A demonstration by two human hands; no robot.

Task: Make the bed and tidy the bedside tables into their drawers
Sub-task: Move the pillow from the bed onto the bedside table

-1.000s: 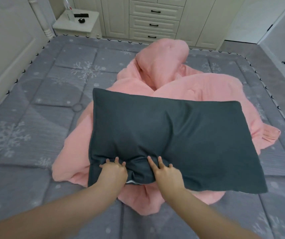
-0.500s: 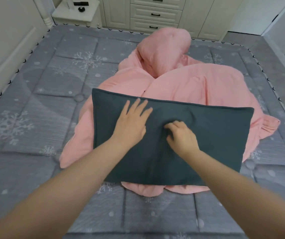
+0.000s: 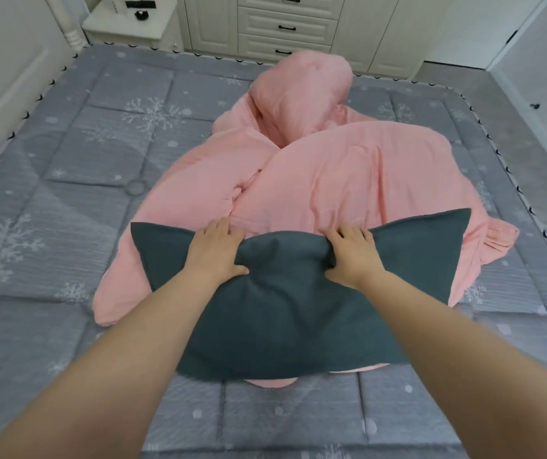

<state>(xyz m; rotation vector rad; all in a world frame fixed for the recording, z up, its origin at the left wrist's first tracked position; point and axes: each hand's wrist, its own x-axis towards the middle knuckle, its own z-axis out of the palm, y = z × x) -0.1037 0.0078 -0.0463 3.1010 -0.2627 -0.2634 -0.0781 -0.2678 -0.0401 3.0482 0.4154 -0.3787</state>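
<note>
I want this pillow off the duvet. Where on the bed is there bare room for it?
Bare grey snowflake mattress lies left of the crumpled pink duvet, up to the white headboard. The middle is crowded: the dark teal pillow covers the duvet's near edge.

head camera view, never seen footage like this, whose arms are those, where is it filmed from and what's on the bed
No machine here: the arms belong to a person wearing a wide-angle camera on the head, so you look forward and down along them. That is the only view.

The left hand and the right hand each grip the far edge of a dark teal pillow, fingers curled over it. The pillow lies on a crumpled pink duvet, which sits heaped in the middle of a grey mattress printed with snowflakes.

Beyond the bed, at top left, a white bedside table carries a few small dark items, too small to identify. Cream drawers stand against the far wall.
</note>
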